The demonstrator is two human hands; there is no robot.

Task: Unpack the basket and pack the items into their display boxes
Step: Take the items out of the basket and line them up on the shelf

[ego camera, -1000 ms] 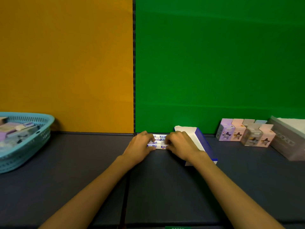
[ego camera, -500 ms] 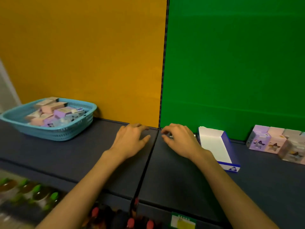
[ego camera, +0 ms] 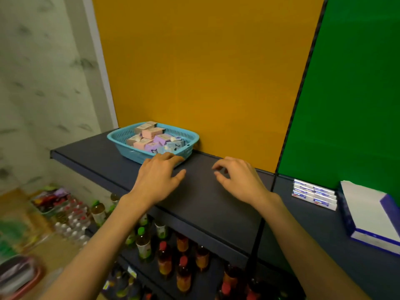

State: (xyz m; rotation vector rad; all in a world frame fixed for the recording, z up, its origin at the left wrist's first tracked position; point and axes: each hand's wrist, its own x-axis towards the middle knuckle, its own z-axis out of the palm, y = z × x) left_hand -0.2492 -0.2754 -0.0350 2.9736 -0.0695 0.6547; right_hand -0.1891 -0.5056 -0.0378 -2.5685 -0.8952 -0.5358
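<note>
A turquoise plastic basket (ego camera: 121, 138) stands on the dark shelf by the orange wall, filled with several small pink, purple and pale blue boxes (ego camera: 151, 137). My left hand (ego camera: 159, 177) hovers just in front of the basket with its fingers stretched out, holding nothing. My right hand (ego camera: 237, 179) is over the bare shelf to the right, fingers loosely curled and empty. Further right lies a stack of small white and blue packs (ego camera: 313, 194), and beside it a white and blue display box (ego camera: 368, 215) lies open.
The dark shelf (ego camera: 212, 204) ends at a front edge close to my forearms. Below it, a lower shelf holds several drink bottles (ego camera: 164, 254). More bottles and trays sit on the floor at the left (ego camera: 65, 211).
Both hands have let go of the white and blue packs and travelled left along the shelf toward the basket. My view has swung left and down, so the basket is now central.
</note>
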